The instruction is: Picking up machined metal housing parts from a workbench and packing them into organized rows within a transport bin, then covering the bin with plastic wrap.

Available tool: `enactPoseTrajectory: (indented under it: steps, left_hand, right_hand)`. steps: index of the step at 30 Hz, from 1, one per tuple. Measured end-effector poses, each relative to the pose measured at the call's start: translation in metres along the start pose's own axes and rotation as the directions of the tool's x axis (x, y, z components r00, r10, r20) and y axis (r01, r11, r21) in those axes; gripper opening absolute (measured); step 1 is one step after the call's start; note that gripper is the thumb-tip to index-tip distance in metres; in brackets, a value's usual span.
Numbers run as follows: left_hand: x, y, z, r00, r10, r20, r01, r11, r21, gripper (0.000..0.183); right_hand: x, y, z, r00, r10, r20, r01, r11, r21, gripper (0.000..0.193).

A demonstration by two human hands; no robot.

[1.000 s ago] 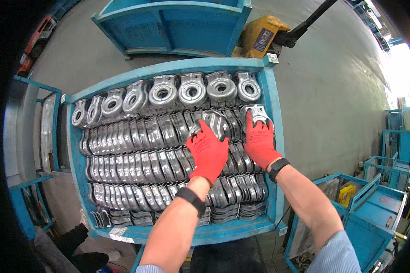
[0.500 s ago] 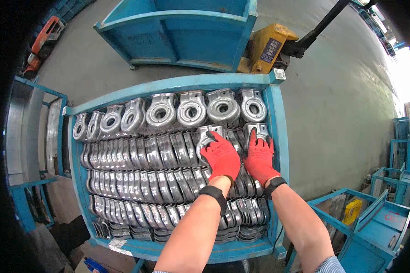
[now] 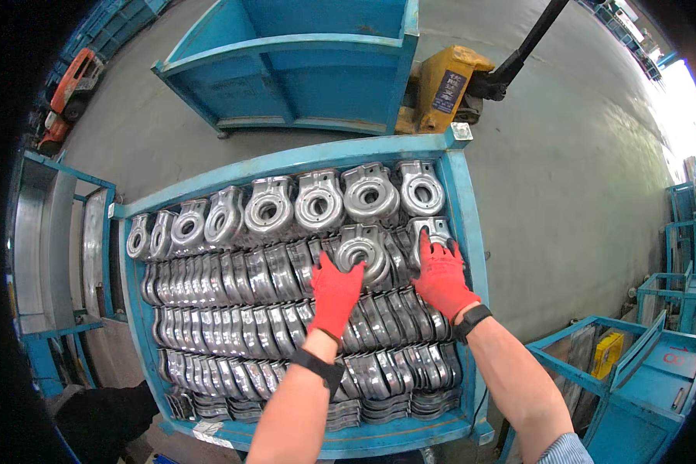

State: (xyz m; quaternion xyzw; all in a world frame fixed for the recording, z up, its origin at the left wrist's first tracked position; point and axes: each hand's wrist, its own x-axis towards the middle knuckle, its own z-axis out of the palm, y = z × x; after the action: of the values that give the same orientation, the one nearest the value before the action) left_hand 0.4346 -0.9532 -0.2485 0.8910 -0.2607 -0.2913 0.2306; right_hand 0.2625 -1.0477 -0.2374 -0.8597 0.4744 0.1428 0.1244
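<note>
Watching remotely, I note the left hand (image 3: 337,295) at frame centre, thumb and forefinger spread, seemingly gripping nothing, beside a ringed metal bracket (image 3: 373,247); right hand (image 3: 443,280) over a neighbouring bracket (image 3: 436,226), grip unclear; a sideways bump could topple the on-edge row (image 3: 259,269).

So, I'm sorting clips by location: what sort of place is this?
Probably a factory or warehouse floor: a blue metal bin packed with matching metal parts, a yellow pallet jack beyond it, and an orange vehicle at upper left.
</note>
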Motion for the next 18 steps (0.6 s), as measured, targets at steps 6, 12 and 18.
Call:
enactPoseTrajectory:
  steps: [6,12,18]
  left_hand:
    - [0.040,-0.024,0.010,0.983,-0.030,0.179,0.026,0.999,0.025,0.083]
    - [0.036,-0.036,0.022,0.994,0.035,0.103,-0.021,0.991,-0.131,0.082]
    - [0.010,-0.002,0.006,0.997,-0.058,0.043,0.064,0.988,-0.144,0.084]
  right_hand:
    - [-0.049,-0.049,-0.031,0.975,0.071,-0.212,-0.024,0.976,0.216,0.071]
    - [-0.014,-0.079,0.037,0.903,0.351,0.246,-0.359,0.303,0.883,0.077]
    - [-0.008,-0.099,0.039,0.783,0.520,0.341,-0.319,-0.135,0.938,0.076]
